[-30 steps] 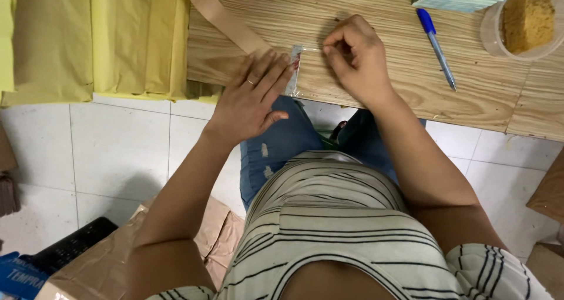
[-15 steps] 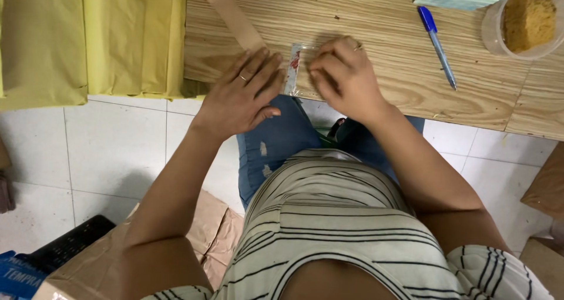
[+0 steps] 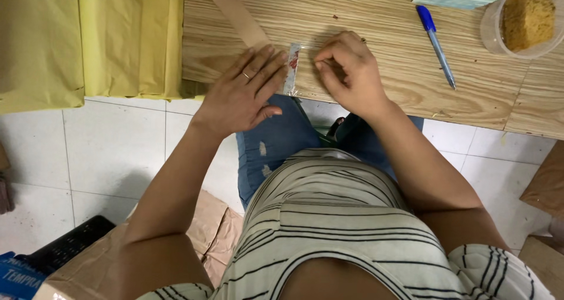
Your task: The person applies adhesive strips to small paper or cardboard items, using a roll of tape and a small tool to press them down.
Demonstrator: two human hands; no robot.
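Left hand (image 3: pixel 244 94) flat at small clear plastic sachet (image 3: pixel 292 68), frame centre-top; right hand (image 3: pixel 351 71) pinching beside it; blue pen (image 3: pixel 436 38) upper right.

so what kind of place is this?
Probably a small packing or craft workspace, not a kitchen: a light wood-grain table with stacked yellow paper sheets, a blue ballpoint pen, and flattened brown cardboard on the white tiled floor.

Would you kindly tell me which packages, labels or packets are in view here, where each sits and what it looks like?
Small clear packet: near table edge between left hand and right hand; narrow, red-tinted inside.
Yellow envelopes: stacked upper left, flat, overhanging the table.
Round plastic tub: upper right, clear, holding a yellow sponge.
Blue package: bottom left floor, printed.
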